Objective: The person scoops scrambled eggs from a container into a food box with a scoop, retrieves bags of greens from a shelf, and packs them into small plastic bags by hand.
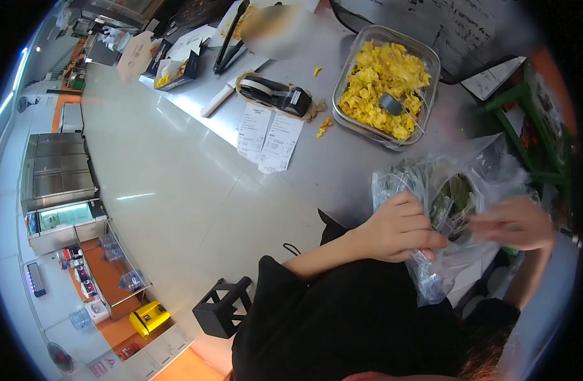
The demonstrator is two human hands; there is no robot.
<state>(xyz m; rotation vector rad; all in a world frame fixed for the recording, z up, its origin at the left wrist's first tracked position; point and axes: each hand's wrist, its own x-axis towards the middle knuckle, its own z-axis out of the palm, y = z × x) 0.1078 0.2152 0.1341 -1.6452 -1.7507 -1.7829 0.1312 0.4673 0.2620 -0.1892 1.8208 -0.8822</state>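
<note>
A clear plastic bag [425,279] lies bunched at the near edge of the metal table, its mouth spread apart. Inside it shows something dark green and leafy-looking [456,193], partly hidden by the folds. My left hand [402,228] is closed on the left side of the bag, fingers curled over the plastic. At the bag's right side is my right hand [514,223], blurred by motion, its fingertips close to the opening; whether they hold anything is hidden. Beyond the bag sits a clear tray [337,95] of yellow scrambled egg [383,79], with a grey-handled utensil [390,103] in it.
Left of the tray are a tape dispenser [272,92], two printed receipts [282,143] and a white-handled utensil [218,100]. Further off are black tongs [227,51] and an open food box [177,70]. A green rack [526,117] stands at right, a black stool [221,308] at lower left.
</note>
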